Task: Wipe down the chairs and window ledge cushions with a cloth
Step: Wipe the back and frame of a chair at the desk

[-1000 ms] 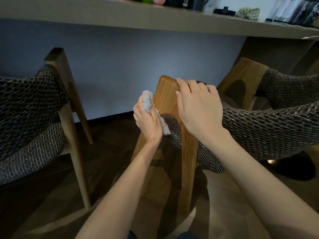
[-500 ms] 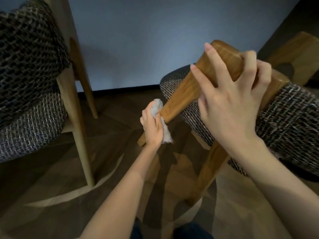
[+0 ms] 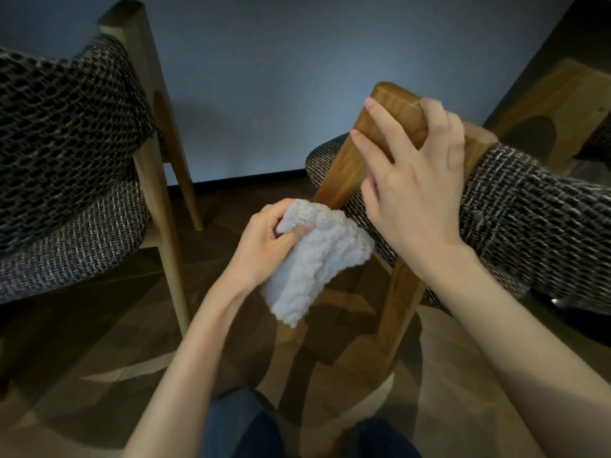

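A wooden chair (image 3: 396,299) with dark woven upholstery stands tilted at the right, its post leaning toward me. My right hand (image 3: 413,186) grips the top of that post, fingers curled over the wood. My left hand (image 3: 264,246) holds a fluffy white cloth (image 3: 314,259), bunched, thumb pinching it, just below the slanted wooden rail and beside the seat's edge. Whether the cloth touches the wood is hidden.
A second chair (image 3: 66,160) of the same make stands at the left, its legs (image 3: 165,246) close to my left arm. A blue-grey wall (image 3: 264,77) runs behind. Dark wooden floor (image 3: 99,358) lies below, and my knees (image 3: 238,424) show at the bottom edge.
The chair has tilted further toward me. My left hand has come lower and nearer with the cloth, off the post, and the cloth now hangs more unfolded. My right hand keeps its grip.
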Motion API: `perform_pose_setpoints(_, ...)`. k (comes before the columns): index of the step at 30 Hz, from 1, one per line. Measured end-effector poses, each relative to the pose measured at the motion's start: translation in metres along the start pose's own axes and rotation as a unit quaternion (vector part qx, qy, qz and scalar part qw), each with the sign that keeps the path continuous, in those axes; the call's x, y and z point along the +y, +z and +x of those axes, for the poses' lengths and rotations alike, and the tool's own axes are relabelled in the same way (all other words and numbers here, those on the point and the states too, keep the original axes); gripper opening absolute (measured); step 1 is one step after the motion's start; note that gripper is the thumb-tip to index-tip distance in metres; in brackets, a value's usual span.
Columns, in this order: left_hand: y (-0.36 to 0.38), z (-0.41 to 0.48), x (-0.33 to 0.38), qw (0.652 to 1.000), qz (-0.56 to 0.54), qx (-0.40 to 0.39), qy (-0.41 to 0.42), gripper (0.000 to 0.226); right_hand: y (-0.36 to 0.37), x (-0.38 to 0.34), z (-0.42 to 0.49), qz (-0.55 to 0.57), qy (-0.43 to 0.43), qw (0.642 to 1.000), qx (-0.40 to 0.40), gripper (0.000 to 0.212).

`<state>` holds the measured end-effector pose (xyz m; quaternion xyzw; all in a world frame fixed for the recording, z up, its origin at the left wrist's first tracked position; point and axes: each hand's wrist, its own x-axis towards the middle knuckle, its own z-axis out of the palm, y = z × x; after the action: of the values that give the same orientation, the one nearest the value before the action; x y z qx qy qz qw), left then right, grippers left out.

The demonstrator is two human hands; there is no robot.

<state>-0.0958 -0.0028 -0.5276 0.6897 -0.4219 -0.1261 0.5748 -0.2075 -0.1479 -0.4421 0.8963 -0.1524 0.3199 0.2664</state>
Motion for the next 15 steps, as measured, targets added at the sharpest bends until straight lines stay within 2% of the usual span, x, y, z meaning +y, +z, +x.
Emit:
perform_pose_setpoints(2, -0.005, -0.004, 0.013, 0.999, 0.048, -0.014, 0.011, 0.03, -0.004, 0.001, -0.007, 0.084, -0.012, 0.996, 0.013, 0.038)
perform_pose_setpoints(4, -0.009, -0.006, 0.023, 0.997, 0.072, -0.02, 0.016, 0.033, -0.008, -0.002, -0.023, 0.243, 0.005, 0.969, -0.041, 0.035)
perform_pose_setpoints(7, -0.013, -0.009, 0.035, 0.997, 0.078, -0.014, 0.013, 0.032, -0.012, -0.003, -0.052, 0.451, 0.07, 0.865, -0.207, 0.036)
perform_pose_setpoints(9, -0.014, -0.011, 0.04, 0.998, 0.065, 0.011, 0.007, 0.033, -0.011, -0.004, -0.065, 0.532, 0.107, 0.8, -0.258, 0.033)
perform_pose_setpoints(11, -0.012, -0.016, 0.044, 0.997, 0.062, 0.046, 0.006, 0.036, -0.008, -0.007, -0.075, 0.566, 0.135, 0.776, -0.243, 0.023)
perform_pose_setpoints(15, -0.006, -0.031, 0.044, 0.989, 0.055, 0.134, 0.017, 0.053, -0.012, -0.018, -0.082, 0.59, 0.171, 0.773, -0.159, 0.011)
